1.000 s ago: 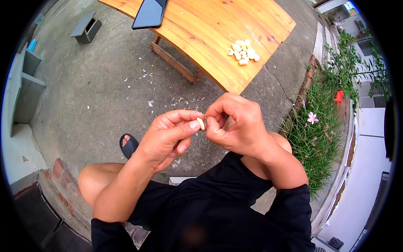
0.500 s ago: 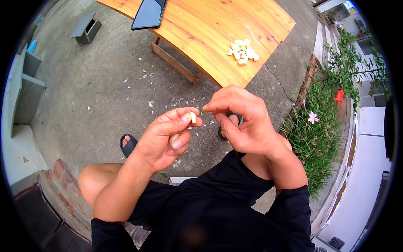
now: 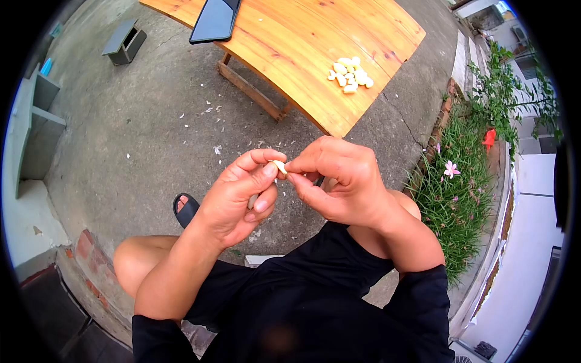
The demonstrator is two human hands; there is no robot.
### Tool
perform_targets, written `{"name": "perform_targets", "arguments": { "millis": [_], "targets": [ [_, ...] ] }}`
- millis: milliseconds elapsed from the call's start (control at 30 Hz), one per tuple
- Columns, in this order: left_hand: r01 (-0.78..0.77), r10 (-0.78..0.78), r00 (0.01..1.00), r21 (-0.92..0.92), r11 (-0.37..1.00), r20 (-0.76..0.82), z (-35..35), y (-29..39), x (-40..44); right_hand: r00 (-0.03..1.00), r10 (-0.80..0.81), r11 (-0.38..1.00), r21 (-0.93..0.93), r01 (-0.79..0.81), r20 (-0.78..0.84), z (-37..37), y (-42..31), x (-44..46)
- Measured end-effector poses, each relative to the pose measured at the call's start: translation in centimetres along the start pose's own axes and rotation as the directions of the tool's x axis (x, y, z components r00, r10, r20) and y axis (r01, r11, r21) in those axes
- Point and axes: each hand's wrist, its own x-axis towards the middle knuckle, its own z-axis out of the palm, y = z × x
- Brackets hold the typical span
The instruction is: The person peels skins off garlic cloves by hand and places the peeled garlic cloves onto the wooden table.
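A pale garlic clove (image 3: 279,166) is pinched between the thumb and forefinger of my left hand (image 3: 239,193). The other fingers of that hand curl in toward the palm; whether they hold anything I cannot make out. From the right, my right hand (image 3: 345,178) closes thumb and forefinger on the clove's lower right end. Both hands are above my lap, just short of the near corner of the wooden table. On that table lies a small heap of peeled garlic cloves (image 3: 350,74).
A dark phone (image 3: 215,20) rests at the left edge of the wooden table (image 3: 296,42). Scraps of peel (image 3: 217,149) are scattered on the concrete ground. Grass with pink flowers (image 3: 451,169) grows to the right, and a grey box-like object (image 3: 125,41) stands far left.
My right hand has moved down and left to the clove, and its fingertips now pinch its end. My left hand has barely shifted.
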Motion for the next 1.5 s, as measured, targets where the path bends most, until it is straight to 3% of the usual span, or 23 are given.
{"name": "perform_targets", "arguments": {
  "millis": [200,667,1100,1500],
  "targets": [
    [-0.076,0.077,0.997,0.122,0.990,0.000,0.1,0.3,-0.3,0.994,-0.105,0.967,-0.231,0.106,0.016,0.0,-0.1,0.1],
    [-0.106,0.130,0.986,0.209,0.972,-0.105,0.4,0.2,-0.4,0.992,-0.123,0.966,-0.232,0.114,-0.021,0.3,-0.1,0.1],
    [-0.117,0.147,0.983,0.238,0.964,-0.110,0.1,-0.4,-0.4,0.993,-0.118,0.974,-0.197,0.111,-0.024,0.7,-0.1,-0.3],
    [-0.086,0.099,0.994,0.204,0.975,-0.055,0.6,0.1,-0.6,0.998,0.044,0.988,-0.145,-0.050,-0.042,1.0,-0.5,-0.1]
  ]
}}
